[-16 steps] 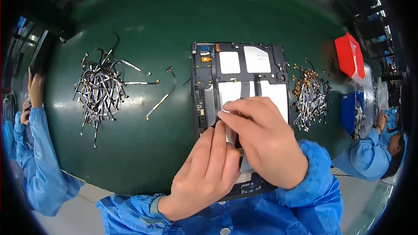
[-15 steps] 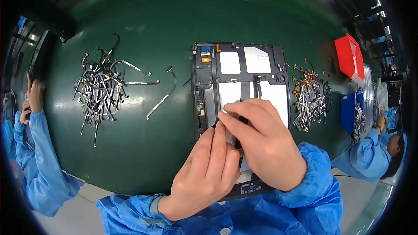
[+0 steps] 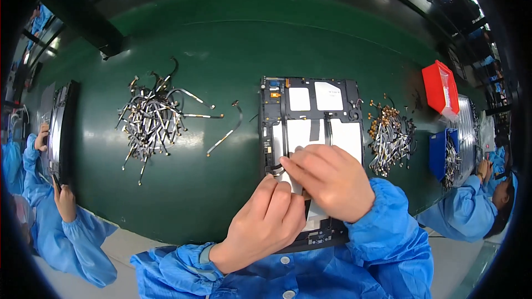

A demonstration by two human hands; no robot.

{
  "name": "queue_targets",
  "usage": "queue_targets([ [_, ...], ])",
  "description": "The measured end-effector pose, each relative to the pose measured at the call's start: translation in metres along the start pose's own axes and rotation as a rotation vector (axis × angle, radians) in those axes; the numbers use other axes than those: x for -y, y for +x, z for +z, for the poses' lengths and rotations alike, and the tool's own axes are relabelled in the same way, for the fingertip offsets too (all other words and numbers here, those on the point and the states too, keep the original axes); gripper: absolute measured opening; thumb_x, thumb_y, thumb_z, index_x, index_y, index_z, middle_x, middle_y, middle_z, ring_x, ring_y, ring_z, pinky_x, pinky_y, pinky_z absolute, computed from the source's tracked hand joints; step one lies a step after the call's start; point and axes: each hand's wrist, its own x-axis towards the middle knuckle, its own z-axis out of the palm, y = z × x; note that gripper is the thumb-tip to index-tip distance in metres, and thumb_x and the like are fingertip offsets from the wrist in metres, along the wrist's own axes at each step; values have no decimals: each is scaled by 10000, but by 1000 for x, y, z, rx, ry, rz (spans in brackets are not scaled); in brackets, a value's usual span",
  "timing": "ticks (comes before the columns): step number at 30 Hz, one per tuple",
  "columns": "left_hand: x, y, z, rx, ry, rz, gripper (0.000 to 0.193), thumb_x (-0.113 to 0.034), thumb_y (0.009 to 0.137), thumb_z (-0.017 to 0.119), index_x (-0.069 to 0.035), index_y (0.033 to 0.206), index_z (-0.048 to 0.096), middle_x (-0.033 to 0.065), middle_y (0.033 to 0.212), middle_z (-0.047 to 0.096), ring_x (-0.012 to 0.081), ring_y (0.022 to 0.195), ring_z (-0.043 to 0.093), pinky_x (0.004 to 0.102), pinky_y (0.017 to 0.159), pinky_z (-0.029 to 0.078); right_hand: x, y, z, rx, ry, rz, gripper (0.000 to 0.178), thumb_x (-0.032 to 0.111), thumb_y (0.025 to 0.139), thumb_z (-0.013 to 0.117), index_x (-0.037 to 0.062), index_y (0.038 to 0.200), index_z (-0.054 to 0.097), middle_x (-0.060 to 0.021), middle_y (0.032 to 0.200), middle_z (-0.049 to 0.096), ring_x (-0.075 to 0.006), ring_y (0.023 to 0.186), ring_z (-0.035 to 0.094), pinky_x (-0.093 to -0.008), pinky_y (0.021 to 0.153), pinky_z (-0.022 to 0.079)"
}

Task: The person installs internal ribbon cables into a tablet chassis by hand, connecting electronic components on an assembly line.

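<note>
The one wide fisheye view looks forward and down from head height onto the green table (image 3: 221,50), taking in the left hand (image 3: 263,221) and right hand (image 3: 335,182) at close range.

Green table (image 3: 227,66) carries open device (image 3: 346,135), cables (image 3: 152,122)

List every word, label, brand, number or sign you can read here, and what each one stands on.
None can be read.
Upper-right white panel of the black device: faint print, too small to read.
Left cable pile and right cable pile: any marks are too small to make out.
Red bin and blue bin: no legible text.
</note>
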Motion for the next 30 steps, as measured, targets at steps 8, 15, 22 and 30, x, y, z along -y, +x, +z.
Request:
queue_targets([
  [8,16,-18,-12,7,-77,20,180,-134,741,643,-19,879,631,114,942,589,279,926,609,377,912,525,11,-19,-34,-263,69,234,382,-75,681,637,15,1044,714,-121,1039,627,-283,832,604,-370,755,503],
  [15,26,-28,-29,4,-56,-170,292,-53,698,680,-26,989,672,80,939,631,244,888,620,370,786,523,30,-89,-47,-330,118,672,349,-171,710,591,-18,1001,711,-144,1026,632,-254,857,611,-303,735,514],
  [22,39,-7,-22,19,93,-83,416,-67,694,629,-47,1106,685,49,961,641,220,867,616,331,753,501,33,-78,-38,-235,181,494,362,-136,656,630,3,978,721,-118,1006,657,-286,893,621,-353,775,517],
  [30,38,-8,-11,28,315,40,355,-65,743,592,-40,1080,702,49,900,636,187,837,613,304,725,503,29,-82,-36,-212,164,511,371,-145,644,636,8,970,725,-113,1001,660,-286,903,624,-352,766,521],
])
